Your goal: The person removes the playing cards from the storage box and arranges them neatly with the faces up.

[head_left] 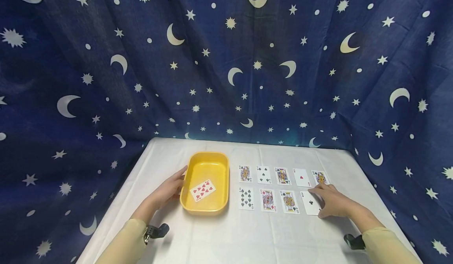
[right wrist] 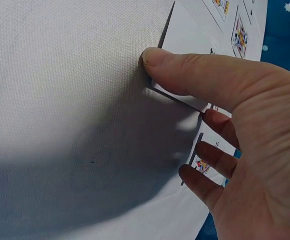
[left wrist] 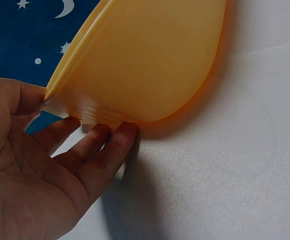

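Note:
A yellow tray point(head_left: 222, 165) sits left of centre on the white table, with a nine of hearts point(head_left: 203, 190) lying face up in it. My left hand point(head_left: 170, 189) holds the tray's left rim; in the left wrist view the thumb point(left wrist: 19, 97) lies on the rim of the tray point(left wrist: 150, 60) and the fingers touch its outer wall. My right hand point(head_left: 330, 203) is on the ace of clubs point(head_left: 308, 204), the last card of the near row. In the right wrist view the thumb point(right wrist: 185, 70) pinches the near edge of that card point(right wrist: 185, 35), which looks slightly raised.
Two rows of face-up cards lie right of the tray: a far row point(head_left: 282, 176) and a near row point(head_left: 267, 200). White cloth point(head_left: 247, 236) covers the table. A blue curtain with stars and moons point(head_left: 226, 59) hangs behind and along both sides.

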A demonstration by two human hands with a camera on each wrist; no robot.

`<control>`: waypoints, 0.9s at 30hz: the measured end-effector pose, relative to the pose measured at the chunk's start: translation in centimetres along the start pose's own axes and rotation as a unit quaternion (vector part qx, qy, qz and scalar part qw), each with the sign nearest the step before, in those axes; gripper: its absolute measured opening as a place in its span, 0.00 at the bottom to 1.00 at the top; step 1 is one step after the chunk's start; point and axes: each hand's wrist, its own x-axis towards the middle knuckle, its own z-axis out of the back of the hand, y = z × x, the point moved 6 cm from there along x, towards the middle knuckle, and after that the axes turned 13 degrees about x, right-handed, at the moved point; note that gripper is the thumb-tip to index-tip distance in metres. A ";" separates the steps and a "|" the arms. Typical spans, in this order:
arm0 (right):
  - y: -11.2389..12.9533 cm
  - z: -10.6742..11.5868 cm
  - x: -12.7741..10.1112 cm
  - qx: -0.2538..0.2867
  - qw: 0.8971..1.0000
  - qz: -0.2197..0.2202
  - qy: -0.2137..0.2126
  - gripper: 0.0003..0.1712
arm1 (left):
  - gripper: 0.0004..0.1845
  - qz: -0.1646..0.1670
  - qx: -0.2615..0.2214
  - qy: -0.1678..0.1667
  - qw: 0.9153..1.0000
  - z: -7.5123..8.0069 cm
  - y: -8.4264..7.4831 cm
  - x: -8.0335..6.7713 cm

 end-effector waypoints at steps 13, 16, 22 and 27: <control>-0.2 -0.2 0.2 0.000 1.000 0.002 0.000 0.53 | 0.35 0.007 0.021 -0.008 1.000 0.1 0.2 0.1; -0.2 -0.1 0.2 0.002 1.000 -0.001 0.001 0.53 | 0.35 0.011 0.016 -0.012 1.000 0.1 0.2 0.2; 0.3 0.2 0.3 -0.003 1.000 0.007 -0.002 0.53 | 0.35 0.006 0.017 -0.007 1.000 0.1 0.3 0.1; 1.8 0.8 0.7 -0.013 0.998 0.046 -0.033 0.50 | 0.35 0.002 0.018 0.002 1.000 0.1 0.1 0.0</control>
